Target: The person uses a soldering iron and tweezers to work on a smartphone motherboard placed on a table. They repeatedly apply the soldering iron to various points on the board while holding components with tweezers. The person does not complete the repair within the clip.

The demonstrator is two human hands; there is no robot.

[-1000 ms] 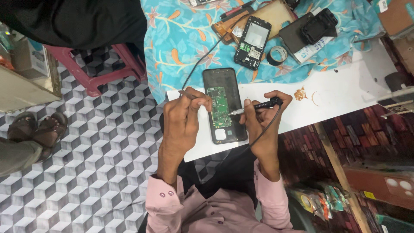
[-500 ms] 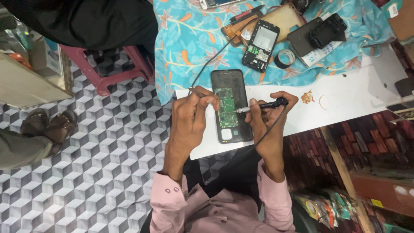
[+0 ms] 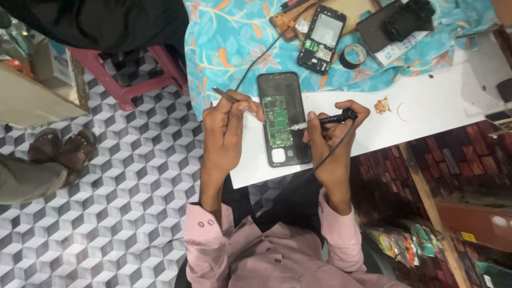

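The opened phone (image 3: 282,120) lies back-up on the white table (image 3: 437,106), near its left end, with a green circuit board (image 3: 278,120) bared in the upper half. The left hand (image 3: 226,125) sits at 9 o'clock of the phone, fingers closed around thin tweezers (image 3: 232,100) whose free end points away toward 10 o'clock; the working end is hidden behind the fingers at the board's edge. The right hand (image 3: 330,133) sits at 3 o'clock, closed on a black soldering iron (image 3: 322,120), its metal tip touching the right edge of the board. The iron's cord (image 3: 333,149) loops down over the wrist toward 6 o'clock.

At 12 o'clock, on a blue patterned cloth (image 3: 234,37), lie a second stripped phone (image 3: 321,38) and a roll of black tape (image 3: 353,55); a few shreds of copper wire (image 3: 382,105) rest on the table at 2 o'clock. A red stool (image 3: 136,85) stands on the tiled floor at 10 o'clock.

As I judge it, the risks are these: the hot tip could slide off its spot and bridge neighbouring contacts or scorch the board if the right hand wavers. The cord, draped across the wrist, could tug the iron sideways. The phone lies close to the table's near edge, so a push from either hand might shift it.
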